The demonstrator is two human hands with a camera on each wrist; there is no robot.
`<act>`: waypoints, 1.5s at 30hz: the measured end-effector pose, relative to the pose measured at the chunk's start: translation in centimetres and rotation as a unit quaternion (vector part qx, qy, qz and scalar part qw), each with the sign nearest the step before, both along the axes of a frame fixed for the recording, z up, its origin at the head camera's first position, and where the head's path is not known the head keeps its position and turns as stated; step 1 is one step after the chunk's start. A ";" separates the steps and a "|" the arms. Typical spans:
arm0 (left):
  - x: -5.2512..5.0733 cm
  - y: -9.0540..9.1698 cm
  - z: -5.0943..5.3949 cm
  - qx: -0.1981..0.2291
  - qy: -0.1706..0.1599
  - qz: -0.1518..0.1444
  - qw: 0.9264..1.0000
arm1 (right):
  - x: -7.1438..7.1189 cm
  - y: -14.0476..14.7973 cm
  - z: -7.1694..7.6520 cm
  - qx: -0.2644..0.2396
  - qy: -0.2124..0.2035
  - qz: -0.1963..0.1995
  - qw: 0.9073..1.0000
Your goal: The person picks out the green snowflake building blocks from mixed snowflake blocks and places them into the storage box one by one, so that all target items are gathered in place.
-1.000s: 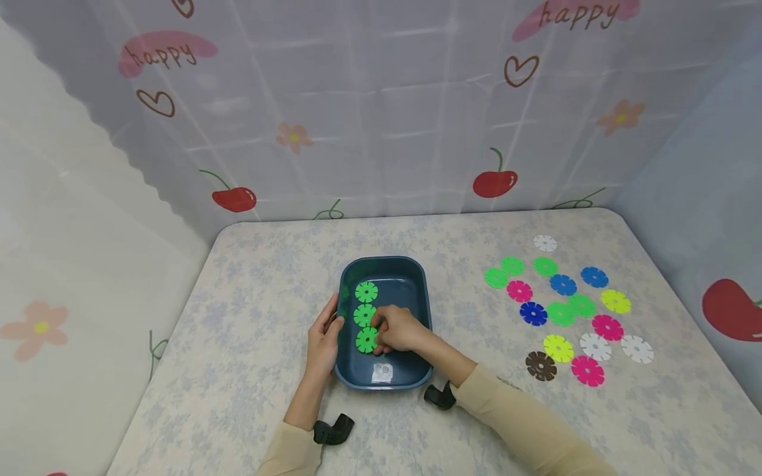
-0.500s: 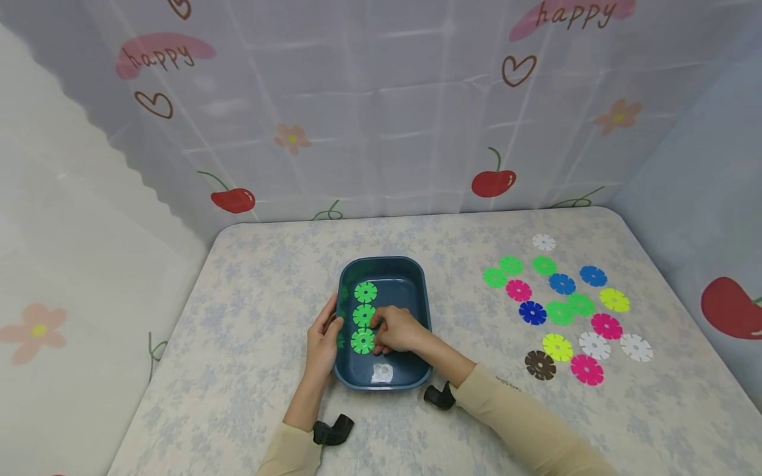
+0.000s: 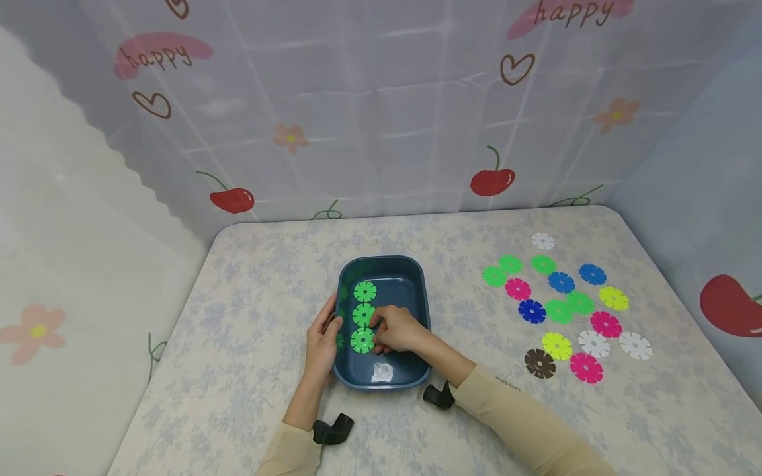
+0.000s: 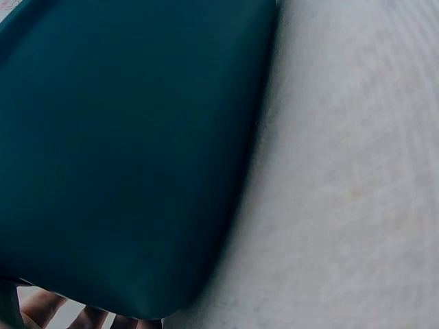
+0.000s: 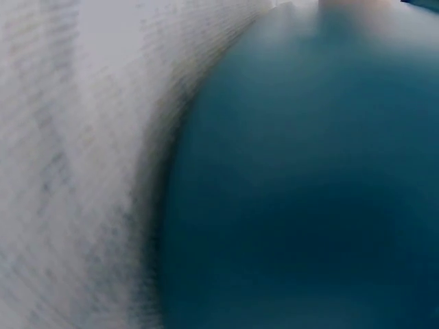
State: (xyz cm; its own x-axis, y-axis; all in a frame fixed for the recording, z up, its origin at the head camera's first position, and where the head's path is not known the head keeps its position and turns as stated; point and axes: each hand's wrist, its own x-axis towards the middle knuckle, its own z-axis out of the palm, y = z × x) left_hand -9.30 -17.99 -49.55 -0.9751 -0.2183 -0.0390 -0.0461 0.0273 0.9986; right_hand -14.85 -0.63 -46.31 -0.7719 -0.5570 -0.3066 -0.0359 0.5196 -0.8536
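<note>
A dark blue rectangular tray [image 3: 381, 378] stands on the table. My left hand [image 3: 321, 347] grips its left side, thumb at the rim; several of its fingers [image 4: 44, 308] show past the tray's edge in the left wrist view. Inside the tray, three green notched plastic discs form a column: a far disc [image 3: 365, 291], a middle disc [image 3: 363, 315] and a near disc [image 3: 362, 340]. My right hand [image 3: 397, 329] reaches over the right rim with curled fingers, pinching the right edge of the near disc. Its fingertips are partly hidden. The right wrist view is blurred.
To the right lie many loose notched discs, among them a brown disc [image 3: 540, 363], a pink disc [image 3: 586, 367], a dark blue disc [image 3: 532, 311] and a white disc [image 3: 542, 241]. A printed curtain [image 3: 381, 132] hangs behind the table [image 3: 256, 284].
The near green disc has shifted slightly left within the column. Both hands and the tray stay almost where they were.
</note>
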 end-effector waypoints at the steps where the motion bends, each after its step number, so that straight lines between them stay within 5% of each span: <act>1: 0.0 0.0 0.0 -0.002 -0.001 -0.001 1.000 | 0.0 0.0 0.1 -0.002 0.004 0.003 1.000; 8: -0.1 0.0 0.0 -0.010 -0.009 0.004 1.000 | -0.1 1.0 1.0 -0.088 0.051 0.045 0.994; 14: 0.0 0.0 -0.1 -0.015 -0.010 0.015 1.000 | -0.2 5.2 3.8 -0.125 0.075 0.042 0.988; 21: 0.3 -0.3 0.2 -0.019 -0.006 0.020 1.000 | -1.7 13.2 4.5 -0.044 0.093 -0.051 0.993; 28: 0.2 -0.4 0.1 -0.015 -0.004 0.018 1.000 | -4.7 19.1 4.0 0.074 0.141 -0.132 0.978; 35: 0.1 -0.2 -0.1 -0.013 -0.004 0.012 1.000 | -7.4 21.4 2.8 0.108 0.102 -0.148 0.978; 45: -0.1 0.0 -0.1 -0.008 -0.002 0.007 1.000 | -8.7 21.7 0.9 0.148 0.096 -0.174 0.969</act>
State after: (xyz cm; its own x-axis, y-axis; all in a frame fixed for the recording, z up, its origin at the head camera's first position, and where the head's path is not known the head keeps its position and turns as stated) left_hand -9.41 -17.98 -49.68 -0.9716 -0.2334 -0.0399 -0.0511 0.0424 0.9978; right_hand -23.59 21.07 -45.40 -0.9555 -0.1628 -0.2462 0.0423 0.7501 -0.6600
